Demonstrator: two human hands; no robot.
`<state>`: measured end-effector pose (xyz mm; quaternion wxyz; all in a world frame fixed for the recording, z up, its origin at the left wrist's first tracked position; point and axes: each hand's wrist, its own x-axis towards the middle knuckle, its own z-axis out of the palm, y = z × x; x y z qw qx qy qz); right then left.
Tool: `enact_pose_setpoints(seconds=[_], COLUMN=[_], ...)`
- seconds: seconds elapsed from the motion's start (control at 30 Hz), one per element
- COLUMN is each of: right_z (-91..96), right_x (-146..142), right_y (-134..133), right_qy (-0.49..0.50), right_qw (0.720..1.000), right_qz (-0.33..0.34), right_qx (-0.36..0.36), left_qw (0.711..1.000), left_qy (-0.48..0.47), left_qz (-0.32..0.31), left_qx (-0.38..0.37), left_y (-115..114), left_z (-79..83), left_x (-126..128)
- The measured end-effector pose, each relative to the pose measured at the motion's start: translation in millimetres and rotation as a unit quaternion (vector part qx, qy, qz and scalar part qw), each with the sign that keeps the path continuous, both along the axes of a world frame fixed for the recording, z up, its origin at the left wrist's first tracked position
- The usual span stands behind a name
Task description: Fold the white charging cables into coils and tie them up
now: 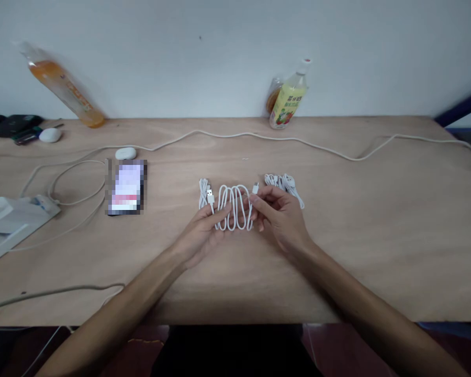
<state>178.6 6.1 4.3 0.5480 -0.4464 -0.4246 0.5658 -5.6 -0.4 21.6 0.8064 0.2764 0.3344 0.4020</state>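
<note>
A white USB cable point(231, 207), folded into several loops side by side, is held between my two hands above the table. My left hand point(204, 228) grips the loops from the left, thumb across them, with the USB plug standing up beside it. At the other end, my right hand point(282, 212) pinches the cable near its small connector, which points upward. Just behind my left hand lies a bundled white cable point(203, 191) on the wood. Another bundle, a white cable with earphone-like parts point(284, 182), rests beyond my right hand and is partly covered by it.
A phone point(126, 186) and a white earbud case point(125, 153) lie to the left. Against the wall lean an orange drink bottle point(65, 89) and a yellow-labelled bottle point(288, 99). One long white cord point(227, 136) crosses the table point(377, 220). A white box point(15, 220) sits far left.
</note>
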Motion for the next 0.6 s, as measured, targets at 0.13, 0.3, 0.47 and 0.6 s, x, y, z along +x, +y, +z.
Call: enact_pose_setpoints(seconds=[0.13,0.3,0.47,0.6], right_z=[0.6,-0.2,0.1,0.7], right_x=[-0.4,-0.2,0.1,0.5], right_y=[-0.2,0.1,0.2,0.1], right_qy=[0.003,0.013,0.002,-0.010], right_qw=[1.000,1.000,1.000,1.000], right_qz=[0.001,0.004,0.007,0.011], right_qx=[0.002,0.000,-0.001,-0.006], left_qw=[1.000,1.000,1.000,1.000], left_qy=[0.000,-0.005,-0.004,-0.005], left_qz=[-0.001,-0.005,-0.009,-0.006], left_qx=[-0.004,0.006,0.002,-0.012], left_y=[0.3,0.9,0.2,-0.4], left_z=[-2.1,-3.2,-2.7,-1.9], left_x=[-0.4,-0.8,-1.5,-2.0])
